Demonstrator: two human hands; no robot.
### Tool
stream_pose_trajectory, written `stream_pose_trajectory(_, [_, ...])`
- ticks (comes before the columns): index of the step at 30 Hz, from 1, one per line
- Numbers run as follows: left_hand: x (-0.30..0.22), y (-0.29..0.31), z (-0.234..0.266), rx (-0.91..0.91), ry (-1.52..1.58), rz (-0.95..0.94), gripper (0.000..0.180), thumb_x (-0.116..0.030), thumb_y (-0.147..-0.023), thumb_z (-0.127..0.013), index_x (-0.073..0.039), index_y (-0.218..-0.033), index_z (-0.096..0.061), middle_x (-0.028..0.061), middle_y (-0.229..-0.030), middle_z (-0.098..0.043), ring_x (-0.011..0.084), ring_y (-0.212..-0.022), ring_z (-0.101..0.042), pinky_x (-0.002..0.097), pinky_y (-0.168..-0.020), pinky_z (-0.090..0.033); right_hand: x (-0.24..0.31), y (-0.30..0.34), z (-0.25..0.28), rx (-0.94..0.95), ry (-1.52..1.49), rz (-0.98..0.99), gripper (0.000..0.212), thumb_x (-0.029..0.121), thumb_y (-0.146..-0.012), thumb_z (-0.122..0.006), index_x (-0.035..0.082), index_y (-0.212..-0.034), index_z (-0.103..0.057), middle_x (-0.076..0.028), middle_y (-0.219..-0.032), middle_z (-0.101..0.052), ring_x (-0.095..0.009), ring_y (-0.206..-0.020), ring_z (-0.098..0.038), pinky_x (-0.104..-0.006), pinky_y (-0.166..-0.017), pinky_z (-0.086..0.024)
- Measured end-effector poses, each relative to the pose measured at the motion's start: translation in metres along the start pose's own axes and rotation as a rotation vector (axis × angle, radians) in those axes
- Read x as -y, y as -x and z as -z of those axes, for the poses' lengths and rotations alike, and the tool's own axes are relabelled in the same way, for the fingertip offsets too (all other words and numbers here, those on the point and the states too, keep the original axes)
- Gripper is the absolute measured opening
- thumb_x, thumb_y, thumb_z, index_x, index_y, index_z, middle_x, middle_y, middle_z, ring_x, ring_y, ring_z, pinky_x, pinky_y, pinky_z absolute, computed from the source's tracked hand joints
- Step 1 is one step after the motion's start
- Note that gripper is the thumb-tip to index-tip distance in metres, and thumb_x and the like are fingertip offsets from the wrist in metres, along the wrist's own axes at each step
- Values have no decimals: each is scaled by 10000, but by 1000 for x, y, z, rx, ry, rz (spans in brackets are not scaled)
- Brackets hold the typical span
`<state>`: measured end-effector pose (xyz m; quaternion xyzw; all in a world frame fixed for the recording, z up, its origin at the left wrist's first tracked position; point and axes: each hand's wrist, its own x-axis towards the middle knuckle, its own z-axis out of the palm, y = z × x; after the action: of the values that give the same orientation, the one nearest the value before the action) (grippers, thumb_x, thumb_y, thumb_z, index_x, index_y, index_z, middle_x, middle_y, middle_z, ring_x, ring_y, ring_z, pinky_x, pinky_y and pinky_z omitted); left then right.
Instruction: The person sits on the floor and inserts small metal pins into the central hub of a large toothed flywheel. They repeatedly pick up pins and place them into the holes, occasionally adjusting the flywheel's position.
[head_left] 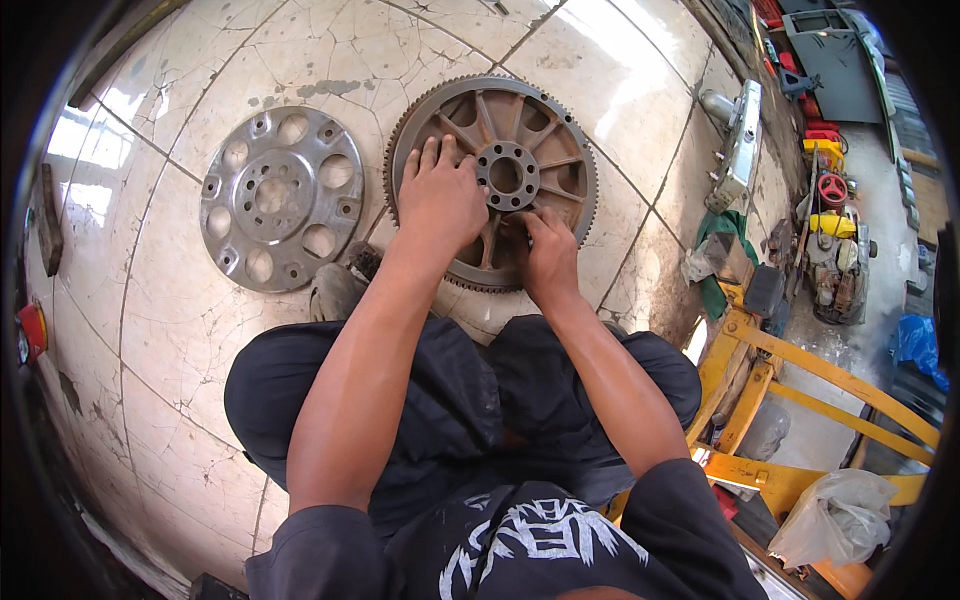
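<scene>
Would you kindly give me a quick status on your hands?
Left hand flat on toothed flywheel. Right hand fingering its hub. Grey drilled plate alongside, apart.

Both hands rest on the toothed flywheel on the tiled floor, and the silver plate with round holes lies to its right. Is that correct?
Not quite. In the head view the left hand and right hand do rest on the flywheel on the floor, but the silver plate lies to its left, not right.

Bright daylight, white glare on glossy floor tiles (pixel 90 150), sharp centre, fisheye-bent dark rim.
</scene>
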<state>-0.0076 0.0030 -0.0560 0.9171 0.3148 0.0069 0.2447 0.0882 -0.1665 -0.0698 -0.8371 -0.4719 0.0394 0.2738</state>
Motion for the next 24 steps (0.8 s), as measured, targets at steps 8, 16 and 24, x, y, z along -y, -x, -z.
stream_pose_trajectory(8, [-4,-1,5,32,15,12,505,-359,-1000,-647,-58,-1406,-646,227,-1634,-435,379,-1553,-358,506,-1289,-245,-1,-4,7,54,93,68,197,73,-814,-762,62,-1011,-768,-126,-1013,-692,-378,-987,-639,-485,-880,-522])
stream_pose_trajectory(16, [-4,1,4,43,27,14,516,-369,-1008,-633,-47,-1411,-636,237,-1631,-434,385,-1550,-362,505,-1290,-246,5,9,14,116,145,40,160,121,-825,-771,89,-981,-783,-94,-939,-661,-331,-989,-637,-476,-871,-512])
stream_pose_trajectory(24, [-3,3,5,36,37,-3,519,-352,-1009,-637,-50,-1431,-612,236,-1629,-433,386,-1546,-367,498,-1287,-257,5,14,13,146,98,0,148,177,-846,-777,114,-977,-803,-55,-920,-656,-305,-995,-627,-454,-900,-487])
